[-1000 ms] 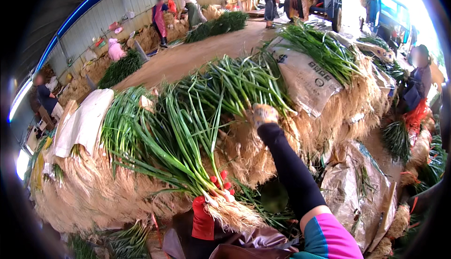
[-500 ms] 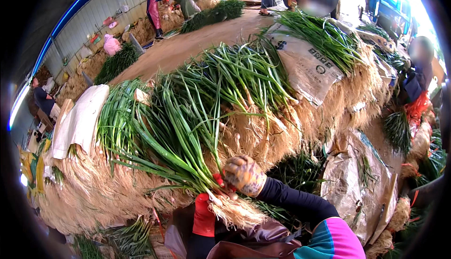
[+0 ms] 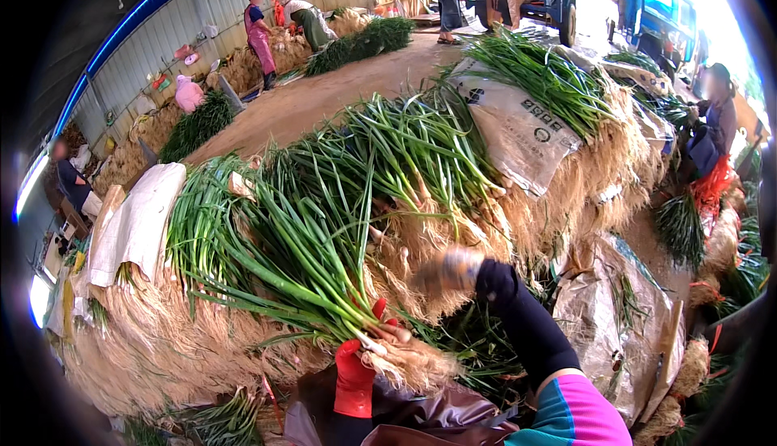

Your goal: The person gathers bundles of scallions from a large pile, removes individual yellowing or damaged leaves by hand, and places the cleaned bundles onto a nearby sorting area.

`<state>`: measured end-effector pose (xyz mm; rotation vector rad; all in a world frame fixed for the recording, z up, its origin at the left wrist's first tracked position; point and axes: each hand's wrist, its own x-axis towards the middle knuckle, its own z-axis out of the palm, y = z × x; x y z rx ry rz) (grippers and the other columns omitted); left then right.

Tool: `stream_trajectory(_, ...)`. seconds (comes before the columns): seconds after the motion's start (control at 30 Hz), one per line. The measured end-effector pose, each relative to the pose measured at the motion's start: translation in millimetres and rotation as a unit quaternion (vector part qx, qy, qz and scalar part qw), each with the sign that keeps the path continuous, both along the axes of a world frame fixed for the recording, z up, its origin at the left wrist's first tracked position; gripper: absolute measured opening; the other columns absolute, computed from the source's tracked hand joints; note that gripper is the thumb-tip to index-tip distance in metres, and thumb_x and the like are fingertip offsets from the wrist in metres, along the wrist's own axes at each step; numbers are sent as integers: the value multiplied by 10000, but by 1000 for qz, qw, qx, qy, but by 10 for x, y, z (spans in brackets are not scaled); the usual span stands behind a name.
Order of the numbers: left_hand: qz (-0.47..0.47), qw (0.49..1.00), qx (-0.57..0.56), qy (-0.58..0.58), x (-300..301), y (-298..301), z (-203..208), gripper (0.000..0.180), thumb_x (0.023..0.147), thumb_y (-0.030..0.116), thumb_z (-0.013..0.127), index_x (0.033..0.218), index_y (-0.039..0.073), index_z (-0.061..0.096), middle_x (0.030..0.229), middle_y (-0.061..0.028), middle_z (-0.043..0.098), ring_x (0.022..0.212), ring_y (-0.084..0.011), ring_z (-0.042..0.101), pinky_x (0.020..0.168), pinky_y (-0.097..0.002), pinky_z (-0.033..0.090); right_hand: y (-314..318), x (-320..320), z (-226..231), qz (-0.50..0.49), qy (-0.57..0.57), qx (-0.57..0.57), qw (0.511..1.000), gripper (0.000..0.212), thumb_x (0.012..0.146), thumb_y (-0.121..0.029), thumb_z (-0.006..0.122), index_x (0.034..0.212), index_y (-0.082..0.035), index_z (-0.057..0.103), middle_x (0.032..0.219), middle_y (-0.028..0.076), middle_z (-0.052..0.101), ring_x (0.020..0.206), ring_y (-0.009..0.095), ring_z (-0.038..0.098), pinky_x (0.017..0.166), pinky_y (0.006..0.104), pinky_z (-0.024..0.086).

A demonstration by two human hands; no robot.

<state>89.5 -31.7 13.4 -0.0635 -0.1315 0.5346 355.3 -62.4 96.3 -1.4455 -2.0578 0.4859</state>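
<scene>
A green-leaved, tan-rooted onion-like bunch [image 3: 340, 304], long leaves slanting forward-left, lies in the closed grip of the red-gloved left hand [image 3: 354, 373], near-left of the blurred, patterned-gloved right hand [image 3: 453, 271], whose grip cannot be told.

The right hand [image 3: 449, 271], at the held bunch [image 3: 328, 290] half a second ago, has swung toward the heaped plants [image 3: 425, 142].
</scene>
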Motion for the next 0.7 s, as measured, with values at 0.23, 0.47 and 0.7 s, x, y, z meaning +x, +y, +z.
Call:
stream_trajectory(0.23,115,953,251,120,126,5,143,952,650,297,664,1415,77,142,1165,-69,541,1142,-263,476,1080,-494,198,810,166,539,-471,-174,-41,864,314,857,-296,443,796,-81,664,775,124,660,707,270,647,644,391,515)
stream_trajectory(0.47,73,944,260,189,127,17,230,699,715,305,626,1332,81,385,1463,-144,174,1343,-320,177,1094,-479,146,-336,-647,-89,-254,-27,132,958,234,827,-316,576,778,-92,623,630,82,599,531,245,596,488,343,492)
stream_trajectory(0.7,51,942,275,186,44,-39,9,671,729,247,570,1299,-37,359,1291,-202,427,1088,-332,508,908,-425,428,-102,-745,-133,-286,24,104,952,327,816,-400,606,804,-74,610,605,92,597,534,233,590,502,341,464)
